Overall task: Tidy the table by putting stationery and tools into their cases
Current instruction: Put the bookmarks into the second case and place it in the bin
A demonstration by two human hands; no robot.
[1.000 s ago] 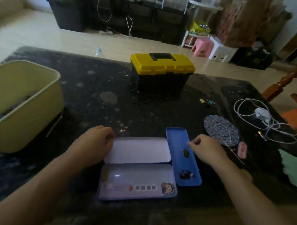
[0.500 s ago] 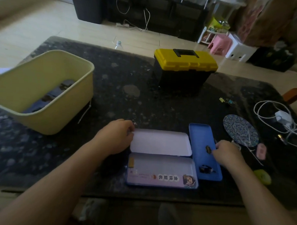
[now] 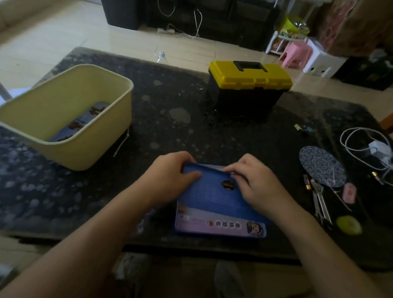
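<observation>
An open tin pencil case [image 3: 219, 226] lies near the table's front edge, its lid with a cartoon print facing me. A blue inner tray [image 3: 213, 194] is held tilted over the case's far half, with a small dark item on it. My left hand [image 3: 172, 174] grips the tray's left end, thumb on top. My right hand [image 3: 257, 185] grips its right end. A yellow-lidded black toolbox [image 3: 247, 88] stands shut at the back.
A pale yellow tub [image 3: 78, 148] holding a dark power strip sits at the left. To the right lie a patterned round coaster [image 3: 321, 165], a white charger cable [image 3: 375, 147], pliers [image 3: 321, 204], a battery, a pink eraser [image 3: 349, 192], a yellow-green object [image 3: 348, 225] and binder clips [image 3: 304, 128].
The blue tray, which lay beside the case on the right, has been lifted and turned across the case. Both hands now hold it. The camera has shifted.
</observation>
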